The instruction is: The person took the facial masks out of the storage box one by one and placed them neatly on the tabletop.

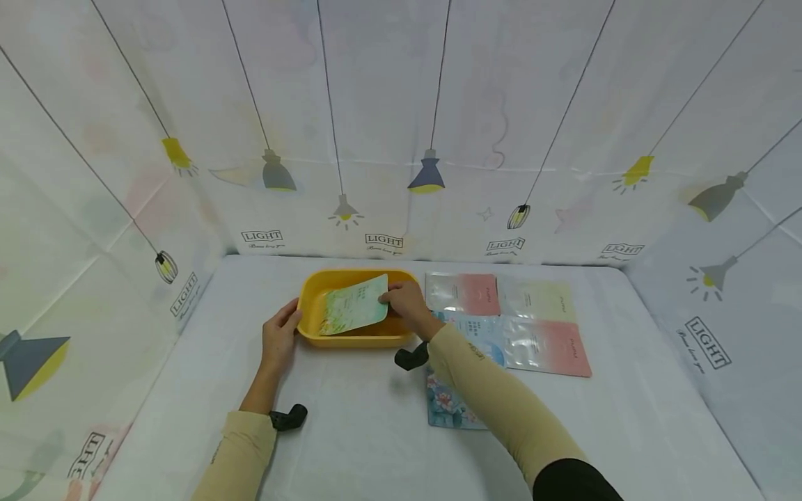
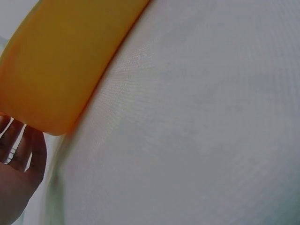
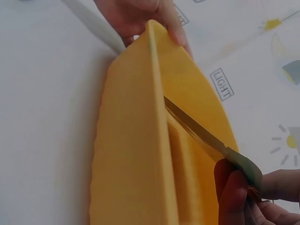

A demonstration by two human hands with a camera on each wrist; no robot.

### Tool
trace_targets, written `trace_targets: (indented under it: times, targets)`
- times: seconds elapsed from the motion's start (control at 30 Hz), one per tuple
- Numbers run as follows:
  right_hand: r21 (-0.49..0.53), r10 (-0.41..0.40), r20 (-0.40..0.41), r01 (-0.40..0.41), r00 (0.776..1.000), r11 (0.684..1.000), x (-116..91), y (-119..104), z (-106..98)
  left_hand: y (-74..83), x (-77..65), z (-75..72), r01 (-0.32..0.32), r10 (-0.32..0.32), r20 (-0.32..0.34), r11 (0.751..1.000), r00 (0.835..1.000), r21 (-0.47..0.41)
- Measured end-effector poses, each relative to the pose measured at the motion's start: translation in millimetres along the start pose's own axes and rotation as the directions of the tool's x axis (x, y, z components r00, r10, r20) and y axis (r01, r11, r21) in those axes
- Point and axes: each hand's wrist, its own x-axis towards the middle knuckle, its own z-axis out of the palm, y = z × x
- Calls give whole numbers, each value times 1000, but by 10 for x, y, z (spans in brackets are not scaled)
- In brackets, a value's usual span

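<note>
A yellow plastic tray (image 1: 360, 342) stands on the white-covered table. My left hand (image 1: 279, 337) holds its left end, thumb near the rim and fingers along the outer wall; the left wrist view shows those fingers (image 2: 33, 150) against the tray's corner. Between thumb and fingers, my right hand (image 1: 409, 305) pinches the right edge of a flat green sheet-mask packet (image 1: 356, 306). The packet slants down into the tray, its left end low inside. From the right wrist view, the packet (image 3: 206, 136) appears edge-on behind the tray's near wall.
Right of the tray lie more flat packets: a silver-and-pink one (image 1: 462, 292), a pale green one (image 1: 537, 299), a pink one (image 1: 551, 348), a light blue one (image 1: 479, 330) and a blue floral one (image 1: 446, 403). My right forearm partly covers the blue ones. Printed cloth walls (image 1: 388, 104) enclose the table.
</note>
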Motion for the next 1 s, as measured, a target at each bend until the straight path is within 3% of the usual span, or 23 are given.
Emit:
trace_targets:
  times: [0.33, 0.57, 0.73, 1.0]
  targets:
    - [15, -34, -6, 34, 999, 999, -123, -72, -287, -14, 9, 3, -18, 18, -38, 1000, 999, -5]
    - [1, -40, -16, 40, 999, 999, -198, -92, -505, 199, -93, 0, 4, -3, -54, 1000, 999, 7]
    - [-3, -53, -17, 53, 998, 999, -273, -96, -670, 278, -161, -6, -34, 36, -54, 999, 998, 36]
    - [9, -78, -8, 78, 997, 997, -431, -123, -934, 80, -20, 8, -26, 27, -90, 1000, 996, 17]
